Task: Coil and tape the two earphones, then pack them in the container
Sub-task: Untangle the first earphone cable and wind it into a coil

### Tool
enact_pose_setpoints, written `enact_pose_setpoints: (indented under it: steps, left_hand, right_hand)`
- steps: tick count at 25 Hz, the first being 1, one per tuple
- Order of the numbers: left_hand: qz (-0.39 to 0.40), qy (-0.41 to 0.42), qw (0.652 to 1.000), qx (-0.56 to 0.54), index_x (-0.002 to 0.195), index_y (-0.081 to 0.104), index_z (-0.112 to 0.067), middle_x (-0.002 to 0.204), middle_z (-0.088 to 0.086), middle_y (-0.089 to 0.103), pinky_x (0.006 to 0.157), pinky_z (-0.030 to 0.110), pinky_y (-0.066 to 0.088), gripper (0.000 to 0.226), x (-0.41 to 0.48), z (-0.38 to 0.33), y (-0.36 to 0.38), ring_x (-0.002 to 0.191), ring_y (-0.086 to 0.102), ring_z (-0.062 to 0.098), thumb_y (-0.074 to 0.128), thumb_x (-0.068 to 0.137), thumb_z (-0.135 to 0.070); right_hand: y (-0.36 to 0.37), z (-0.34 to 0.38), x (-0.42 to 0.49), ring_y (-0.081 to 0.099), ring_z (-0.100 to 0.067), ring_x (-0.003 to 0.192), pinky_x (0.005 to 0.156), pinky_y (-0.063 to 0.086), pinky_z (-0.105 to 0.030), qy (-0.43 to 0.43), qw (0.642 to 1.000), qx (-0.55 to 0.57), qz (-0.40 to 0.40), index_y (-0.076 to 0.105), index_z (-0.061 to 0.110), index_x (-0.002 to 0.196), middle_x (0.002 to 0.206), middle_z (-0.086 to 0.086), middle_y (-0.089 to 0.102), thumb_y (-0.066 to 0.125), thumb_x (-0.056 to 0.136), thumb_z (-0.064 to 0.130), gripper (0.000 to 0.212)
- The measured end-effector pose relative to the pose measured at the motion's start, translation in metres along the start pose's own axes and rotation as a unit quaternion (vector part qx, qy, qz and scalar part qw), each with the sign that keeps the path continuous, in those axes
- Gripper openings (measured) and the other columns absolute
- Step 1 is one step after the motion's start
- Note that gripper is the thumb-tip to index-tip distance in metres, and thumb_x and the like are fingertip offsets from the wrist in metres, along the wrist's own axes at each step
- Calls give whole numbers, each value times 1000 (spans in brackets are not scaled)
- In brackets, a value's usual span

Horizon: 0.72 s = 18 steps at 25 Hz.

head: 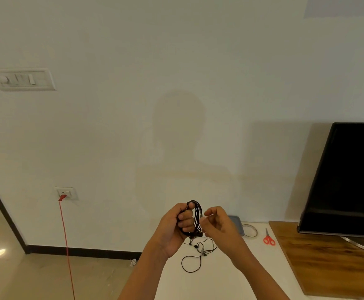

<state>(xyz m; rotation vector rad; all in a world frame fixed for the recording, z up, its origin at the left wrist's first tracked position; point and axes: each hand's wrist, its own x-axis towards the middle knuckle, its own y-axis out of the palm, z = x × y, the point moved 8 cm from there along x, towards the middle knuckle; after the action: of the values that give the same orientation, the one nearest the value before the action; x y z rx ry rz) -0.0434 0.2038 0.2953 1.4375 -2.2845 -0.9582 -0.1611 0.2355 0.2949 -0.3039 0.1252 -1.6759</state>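
Note:
My left hand [177,221] grips a black earphone coil [196,213], its loops wound round the fingers and held up above the white table [220,284]. My right hand [216,220] is just right of the coil, its fingers curled and pinching the cable near the coil's lower end. A second black earphone [195,255] lies loose and uncoiled on the table below my hands. A grey container [237,223] sits behind my right hand, partly hidden. A tape roll [250,230] lies to its right.
Red-handled scissors [268,238] lie right of the tape. A wooden board [328,256] carries a black TV [349,180] at the right. A red cable [65,241] hangs from a wall socket at the left, over the floor.

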Motion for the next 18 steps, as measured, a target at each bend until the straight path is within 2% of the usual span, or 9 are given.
enact_pose_setpoints:
  steps: [2, 3, 5, 8, 10, 13, 16, 18]
  left_hand:
    - [6, -3, 1000, 16, 79, 53, -10, 53, -8, 21, 42, 19, 22, 23, 0, 3, 3, 43, 18, 6, 38, 95, -16]
    - [8, -3, 1000, 24, 77, 52, -11, 53, -8, 20, 42, 19, 21, 24, 0, 4, 5, 43, 17, 6, 37, 95, -16]
    - [14, 2, 999, 34, 74, 51, -12, 50, -9, 20, 43, 20, 20, 28, 0, 5, 9, 43, 16, 7, 36, 96, -20]
    - [-2, 26, 999, 48, 70, 52, -14, 49, -8, 19, 45, 22, 18, 37, 0, 5, 8, 44, 15, 8, 38, 100, -31]
    - [-33, 51, 998, 18, 68, 51, -14, 48, -8, 20, 44, 22, 21, 38, 1, 4, 3, 43, 17, 8, 41, 99, -35]
    - [-77, 75, 993, -38, 65, 45, -15, 47, -6, 21, 51, 25, 29, 39, 1, 10, -3, 44, 21, 10, 45, 96, -39]
    - [-97, 84, 990, -53, 61, 47, -14, 48, -2, 37, 76, 34, 44, 43, -3, 26, -4, 53, 41, 13, 46, 95, -40]
    - [-110, 82, 988, -72, 60, 55, -14, 52, 0, 49, 87, 37, 45, 45, -5, 35, -4, 64, 53, 16, 46, 96, -39]
  right_hand:
    - [5, 0, 4, 59, -8, 91, 80, 55, -31, 29, 1000, 0, 10, 50, 28, 115, 107, 3, 59, 49, 94, 40, 24]
    - [10, 2, 5, 58, -4, 92, 77, 53, -26, 41, 999, 5, 30, 50, 30, 119, 109, 6, 58, 42, 96, 43, 28]
    - [19, 1, 3, 58, -4, 82, 69, 47, -20, 72, 994, 48, 63, 58, 28, 113, 95, 9, 64, 36, 98, 45, 31]
    - [27, -9, 1, 64, -17, 83, 78, 50, -33, 82, 987, 122, 57, 67, 14, 98, 86, -3, 71, 39, 98, 44, 42]
    - [30, -13, -1, 64, -24, 81, 77, 49, -35, 65, 987, 148, 6, 67, 8, 93, 82, -7, 71, 42, 98, 39, 40]
    - [27, -9, -4, 55, -14, 71, 64, 46, -22, 35, 983, 157, -94, 61, 8, 87, 73, -2, 62, 44, 99, 28, 29]
    - [23, -5, -4, 55, -12, 69, 67, 47, -24, 20, 974, 147, -173, 55, 14, 83, 71, 1, 59, 39, 101, 24, 26]
    - [18, 1, -4, 56, -16, 73, 66, 47, -26, -10, 971, 86, -224, 53, 20, 83, 78, -2, 60, 37, 101, 26, 24]
